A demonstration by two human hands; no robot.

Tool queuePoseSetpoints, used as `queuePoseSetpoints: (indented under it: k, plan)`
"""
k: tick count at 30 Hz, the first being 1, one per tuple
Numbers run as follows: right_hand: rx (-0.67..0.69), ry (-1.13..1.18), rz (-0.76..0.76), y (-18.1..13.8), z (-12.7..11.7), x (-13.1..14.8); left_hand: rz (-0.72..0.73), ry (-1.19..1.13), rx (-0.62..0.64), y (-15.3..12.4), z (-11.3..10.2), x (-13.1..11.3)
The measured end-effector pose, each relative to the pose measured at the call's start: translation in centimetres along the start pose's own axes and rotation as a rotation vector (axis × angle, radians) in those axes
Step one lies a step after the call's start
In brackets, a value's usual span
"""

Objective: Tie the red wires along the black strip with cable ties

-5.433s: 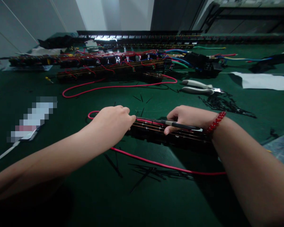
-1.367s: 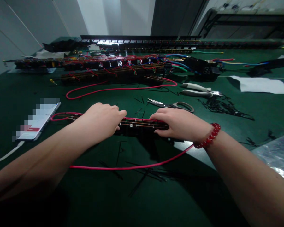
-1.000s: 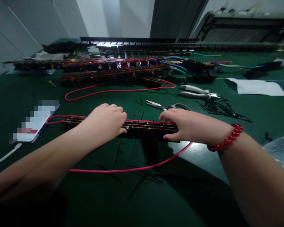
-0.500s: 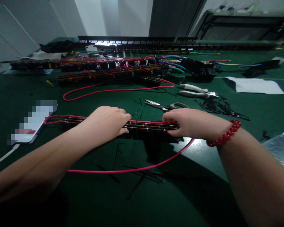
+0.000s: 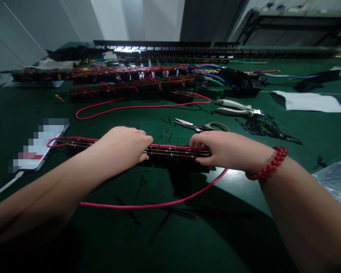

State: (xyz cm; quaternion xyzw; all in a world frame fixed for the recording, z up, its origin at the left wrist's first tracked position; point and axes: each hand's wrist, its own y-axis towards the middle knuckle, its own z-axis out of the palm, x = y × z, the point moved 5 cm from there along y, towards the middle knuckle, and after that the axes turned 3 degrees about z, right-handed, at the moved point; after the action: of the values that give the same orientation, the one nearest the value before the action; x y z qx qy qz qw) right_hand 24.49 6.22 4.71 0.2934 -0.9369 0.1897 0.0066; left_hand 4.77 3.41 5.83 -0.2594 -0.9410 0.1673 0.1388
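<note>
A long black socket strip with copper bars and a red wire along it lies across the green mat in front of me. My left hand rests curled over its middle, fingers closed on the strip. My right hand, with a red bead bracelet on the wrist, grips the strip's right end with bent fingers. The red wire loops from that end down towards me and back to the left.
Scissors lie just behind my right hand, pliers further back. Cut black cable-tie ends litter the mat. A phone on a white cable sits at left. More wired strips fill the back; white paper at right.
The scissors left my right hand and now lie on the mat. The strip has slid to the left, and both hands now hold it.
</note>
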Motion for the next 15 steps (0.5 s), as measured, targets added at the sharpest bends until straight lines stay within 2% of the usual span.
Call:
queuePoseSetpoints:
  k: [4, 9, 11, 15]
  plan:
    - [-0.028, -0.005, -0.027, -0.2, -0.1, 0.2, 0.01, 0.016, -0.008, 0.0, -0.1, -0.3]
    - [-0.165, -0.055, -0.113, -1.6, -1.4, 1.9, 0.017, 0.003, 0.018, 0.0, -0.3, -0.5]
    - [-0.154, -0.041, -0.166, -2.3, -1.7, 3.2, 0.02, 0.005, 0.019, 0.0, -0.5, -0.6]
    - [-0.025, -0.027, -0.322, -3.2, -0.9, 6.6, 0.014, 0.016, 0.02, -0.1, -0.6, -0.7]
